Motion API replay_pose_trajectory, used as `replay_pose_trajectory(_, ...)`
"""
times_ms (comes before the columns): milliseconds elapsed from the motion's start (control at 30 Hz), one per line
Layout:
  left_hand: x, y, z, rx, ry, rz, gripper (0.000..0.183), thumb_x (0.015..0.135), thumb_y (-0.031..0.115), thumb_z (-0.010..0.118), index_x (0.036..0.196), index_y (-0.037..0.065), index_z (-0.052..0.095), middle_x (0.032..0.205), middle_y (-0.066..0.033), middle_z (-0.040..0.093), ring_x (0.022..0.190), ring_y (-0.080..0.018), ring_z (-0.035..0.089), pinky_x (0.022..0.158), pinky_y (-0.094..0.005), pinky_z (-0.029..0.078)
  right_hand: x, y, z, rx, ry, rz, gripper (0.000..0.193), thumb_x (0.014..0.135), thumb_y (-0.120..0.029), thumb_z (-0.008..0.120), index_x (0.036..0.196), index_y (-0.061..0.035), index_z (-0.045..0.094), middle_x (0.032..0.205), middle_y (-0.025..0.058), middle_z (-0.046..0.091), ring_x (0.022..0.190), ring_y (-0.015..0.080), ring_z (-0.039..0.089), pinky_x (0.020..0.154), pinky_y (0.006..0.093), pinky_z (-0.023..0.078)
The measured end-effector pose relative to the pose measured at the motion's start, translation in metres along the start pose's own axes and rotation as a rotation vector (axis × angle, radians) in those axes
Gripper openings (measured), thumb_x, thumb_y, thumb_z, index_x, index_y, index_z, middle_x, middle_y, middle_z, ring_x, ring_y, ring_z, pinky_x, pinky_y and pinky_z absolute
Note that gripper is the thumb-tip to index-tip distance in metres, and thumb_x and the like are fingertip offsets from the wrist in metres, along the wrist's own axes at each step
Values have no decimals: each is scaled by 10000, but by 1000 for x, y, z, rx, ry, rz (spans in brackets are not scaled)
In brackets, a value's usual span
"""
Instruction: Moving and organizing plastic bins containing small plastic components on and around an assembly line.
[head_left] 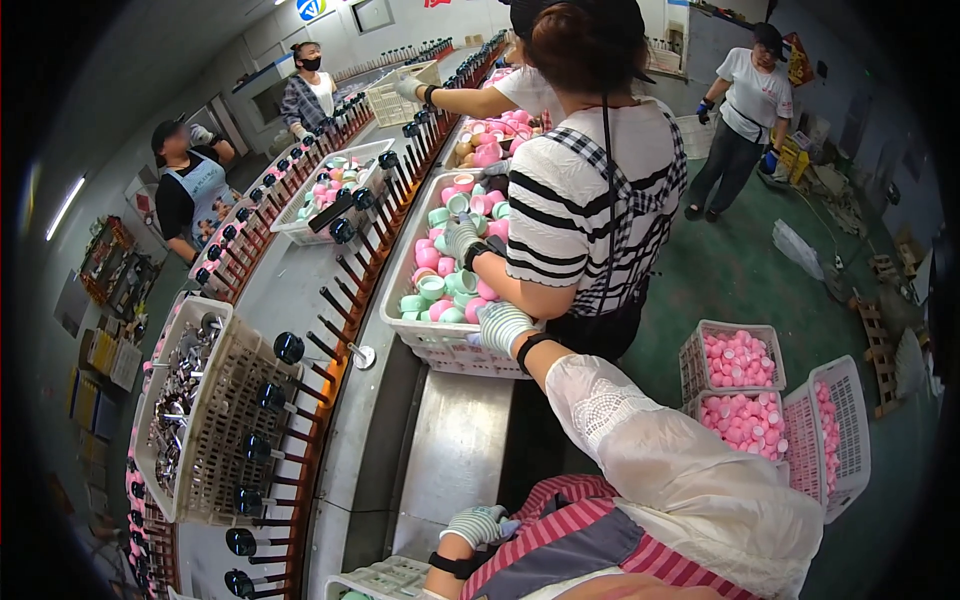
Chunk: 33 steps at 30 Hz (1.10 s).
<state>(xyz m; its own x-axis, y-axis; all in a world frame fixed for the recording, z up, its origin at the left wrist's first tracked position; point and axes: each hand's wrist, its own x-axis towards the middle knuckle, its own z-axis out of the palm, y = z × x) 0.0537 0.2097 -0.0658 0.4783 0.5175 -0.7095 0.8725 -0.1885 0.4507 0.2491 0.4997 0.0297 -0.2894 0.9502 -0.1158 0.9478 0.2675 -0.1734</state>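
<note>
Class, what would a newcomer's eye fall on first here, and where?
First, the white crate heaped with pink and mint-green cup-shaped pieces, mid-picture, the gloved right hand at its near edge. Next, the long row of dark spindles lining the metal table to its left.

Ahead of the right grip (503, 328), cups (432, 287) lie in a crate (450, 357); left, a bench (285, 265); right, baskets (852, 440) on the floor (720, 275).
</note>
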Motion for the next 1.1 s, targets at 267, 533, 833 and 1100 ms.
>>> replay_pose_trajectory(267, -4, 16, -13, 4, -39, -36, 623, 881, 617, 479, 1150, 72, 619, 1070, -212, 678, 1038, -371, 631, 898, -439, 480, 2, 9, 2, -38, -1, 10, 627, 844, -572, 587, 1120, -16, 669, 1093, 196, 685, 967, 320, 686, 815, 448, 537)
replay_pose_trajectory(533, -7, 12, -11, 16, -17, -8, 625, 878, 633, 478, 1130, 82, 632, 1083, -206, 674, 1048, -363, 625, 899, -432, 480, 3, 2, 1, 7, 8, -2, 624, 848, -558, 577, 1109, 1, 666, 1092, 205, 680, 981, 336, 673, 876, 430, 513)
replay_pose_trajectory(833, -6, 15, -17, -15, -75, -44, 648, 870, 658, 473, 1160, 100, 628, 1090, -195, 677, 1051, -367, 627, 904, -426, 480, 2, -1, -6, -6, -35, 28, 579, 864, -518, 575, 1134, -14, 662, 1125, 199, 673, 1026, 322, 663, 902, 429, 507)
replay_pose_trajectory(1100, -7, 22, -19, -100, -131, -12, 597, 854, 523, 570, 1280, 105, 576, 1198, -214, 636, 1132, -403, 581, 943, -430, 462, 5, 3, -1, -21, -45, 11, 616, 856, -551, 577, 1142, -11, 658, 1141, 199, 668, 1033, 326, 659, 901, 426, 509)
